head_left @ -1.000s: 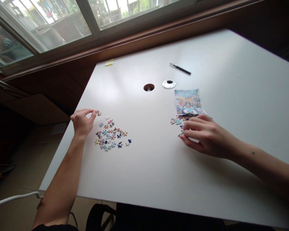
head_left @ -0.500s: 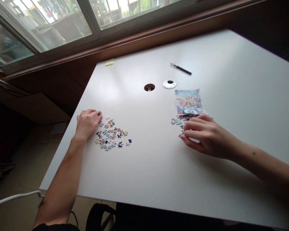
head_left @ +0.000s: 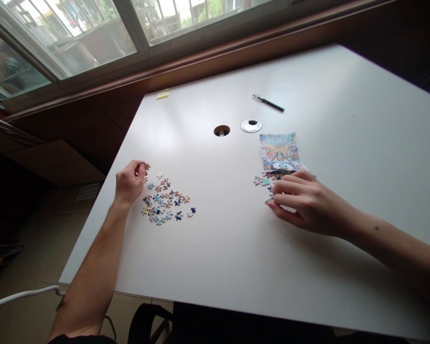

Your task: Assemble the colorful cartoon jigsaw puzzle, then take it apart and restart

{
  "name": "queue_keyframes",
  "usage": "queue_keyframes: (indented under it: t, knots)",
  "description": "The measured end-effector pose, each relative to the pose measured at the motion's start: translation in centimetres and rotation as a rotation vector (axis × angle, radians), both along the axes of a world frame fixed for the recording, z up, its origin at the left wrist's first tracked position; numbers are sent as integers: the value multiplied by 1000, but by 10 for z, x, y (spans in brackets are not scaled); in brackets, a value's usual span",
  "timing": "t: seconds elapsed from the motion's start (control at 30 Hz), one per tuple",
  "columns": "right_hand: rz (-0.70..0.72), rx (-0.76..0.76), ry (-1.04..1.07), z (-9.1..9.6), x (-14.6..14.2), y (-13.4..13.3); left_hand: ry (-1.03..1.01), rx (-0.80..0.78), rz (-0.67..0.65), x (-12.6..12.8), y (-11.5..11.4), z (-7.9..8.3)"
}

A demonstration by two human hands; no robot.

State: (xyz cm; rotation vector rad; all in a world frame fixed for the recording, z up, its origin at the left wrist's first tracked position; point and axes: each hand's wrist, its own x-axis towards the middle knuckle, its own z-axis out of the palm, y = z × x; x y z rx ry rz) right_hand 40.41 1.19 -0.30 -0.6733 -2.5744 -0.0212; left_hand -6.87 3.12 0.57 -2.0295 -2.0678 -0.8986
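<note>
Passable from the left bare hand [head_left: 129, 184] across the smooth white tabletop [head_left: 224, 224] toward the right bare hand [head_left: 304, 198]. Obstructed just right of the left hand by small multicoloured jigsaw pieces [head_left: 168, 204]; just beyond the right, by a flat blue-and-orange printed rectangle [head_left: 278, 149].

Daylight through a window [head_left: 103, 38] brightens the white table [head_left: 218, 253] above a tiled floor [head_left: 43, 258].

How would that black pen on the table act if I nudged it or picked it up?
The pen looks straight and hard, so it should stay stiff when lifted. Being slim, it's probably light. Its barrel appears round, so a sideways push may roll it across the smooth white table.
</note>
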Motion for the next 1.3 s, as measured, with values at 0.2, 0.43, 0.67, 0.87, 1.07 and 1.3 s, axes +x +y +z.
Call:
queue_keyframes:
  t: [0.2,0.43,0.67,0.87,1.07,1.3]
  knots:
    - [-11,2,-3,3,-2,0,-30,8,-581,72,-29,14]
    - [36,-41,3,5,-9,-5,202,-50,-1061,142,-66,10]
    - [218,-128,-55,2,-29,-27,140,-99,-1009,139,-59,1]
    - [180,-219,-76,9,-11,-14,72,30,-703,95,-35,4]
    - [229,-398,-93,19,-1,-7,49,155,-471,57,-23,10]
    - [235,-409,-142,18,-4,-10,51,129,-327,40,-19,11]
